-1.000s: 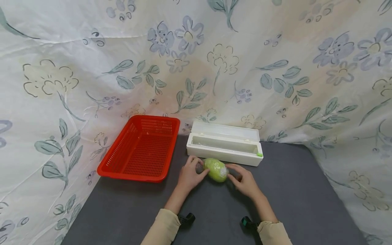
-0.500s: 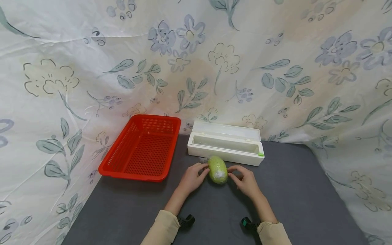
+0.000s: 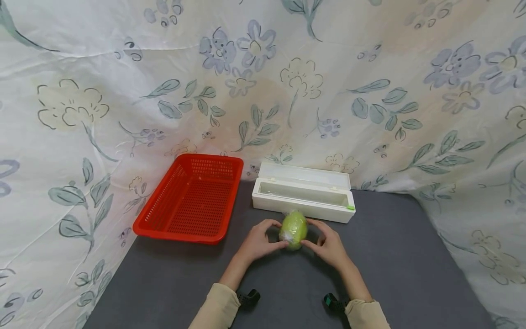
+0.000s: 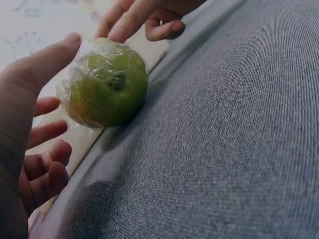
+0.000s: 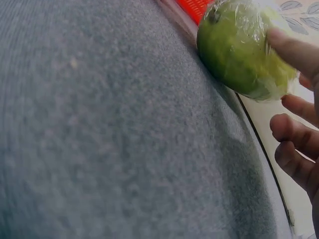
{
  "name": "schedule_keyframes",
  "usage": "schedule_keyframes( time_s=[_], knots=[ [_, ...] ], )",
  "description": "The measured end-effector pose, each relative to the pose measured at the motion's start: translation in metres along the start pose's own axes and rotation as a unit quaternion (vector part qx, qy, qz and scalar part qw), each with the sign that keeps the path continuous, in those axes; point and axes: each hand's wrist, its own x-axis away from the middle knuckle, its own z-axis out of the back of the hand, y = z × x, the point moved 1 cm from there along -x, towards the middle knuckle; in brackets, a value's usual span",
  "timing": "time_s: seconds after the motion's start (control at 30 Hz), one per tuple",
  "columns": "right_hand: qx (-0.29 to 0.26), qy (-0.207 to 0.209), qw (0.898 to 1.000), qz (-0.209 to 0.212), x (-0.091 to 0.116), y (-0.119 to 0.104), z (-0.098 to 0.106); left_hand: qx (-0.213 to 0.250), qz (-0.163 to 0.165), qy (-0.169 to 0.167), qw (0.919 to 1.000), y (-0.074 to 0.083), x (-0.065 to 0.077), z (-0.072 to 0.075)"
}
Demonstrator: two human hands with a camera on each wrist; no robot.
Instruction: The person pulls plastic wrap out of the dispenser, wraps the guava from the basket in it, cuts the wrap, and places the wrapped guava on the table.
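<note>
A green mango (image 3: 294,228) wrapped in clear cling film lies on the grey cloth, between both hands. My left hand (image 3: 260,240) holds its left side, thumb at the near end and forefinger farther back. On the other side my right hand (image 3: 328,242) grips it with thumb and forefinger. In the left wrist view the wrapped mango (image 4: 112,87) shows its dark stem scar, and film bunches near the left thumb (image 4: 55,57). In the right wrist view the right thumb (image 5: 294,50) presses the film; the other fingers are bent beside the fruit.
A white cling film box (image 3: 304,210) with its lid (image 3: 304,176) raised and a green slider (image 3: 350,207) stands just behind the mango. To the left is a red plastic basket (image 3: 185,236). Floral cloth (image 3: 255,91) hangs behind the dark grey table surface (image 3: 296,292).
The mango has been turned between the hands from lying slantwise to nearly pointing away, its white bunched film now at the near left. Basket and box stay in place.
</note>
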Motion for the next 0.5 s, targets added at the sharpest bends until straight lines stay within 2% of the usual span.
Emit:
schedule_keyframes(
  time_s=[0.17, 0.37, 0.5],
  knots=[
    [0.001, 0.011, 1.0, 0.006, 0.0009, 0.0034, 0.0011, -0.017, -0.002, 0.002, 0.9999, 0.0042, -0.0012, -0.0028],
    [0.012, 0.023, 1.0, -0.009, -0.0027, 0.0026, 0.0043, -0.043, 0.004, -0.006, 0.999, 0.0048, -0.0026, -0.0084],
    [0.037, 0.036, 0.999, -0.004, -0.0042, 0.0024, 0.0064, -0.049, -0.01, -0.008, 0.9987, 0.002, -0.0045, -0.0087]
  ],
)
